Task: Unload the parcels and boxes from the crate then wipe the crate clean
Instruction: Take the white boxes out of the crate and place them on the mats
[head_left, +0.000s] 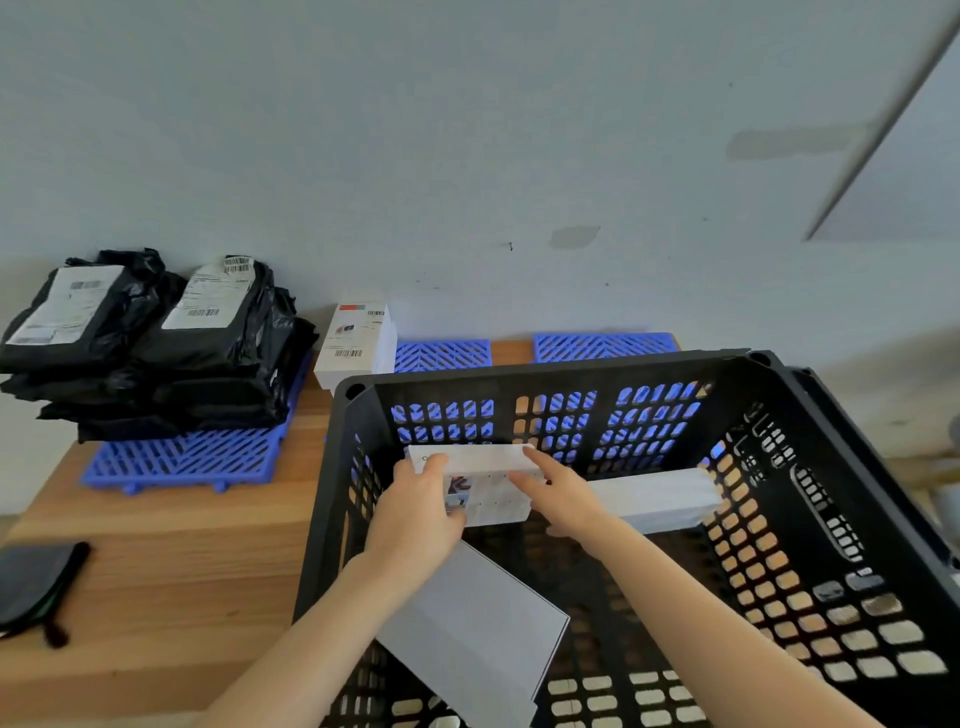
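Grey flat box (478, 634) leans low in the crate (545, 371), next out. I've got the white box (493, 501) inside by both ends, left hand (415, 501) gripping, right hand (563, 499) pinching, so it lifts level.

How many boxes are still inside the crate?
3: a white box between left hand and right hand, a long box right of it, a grey box near-left, possibly hiding more.
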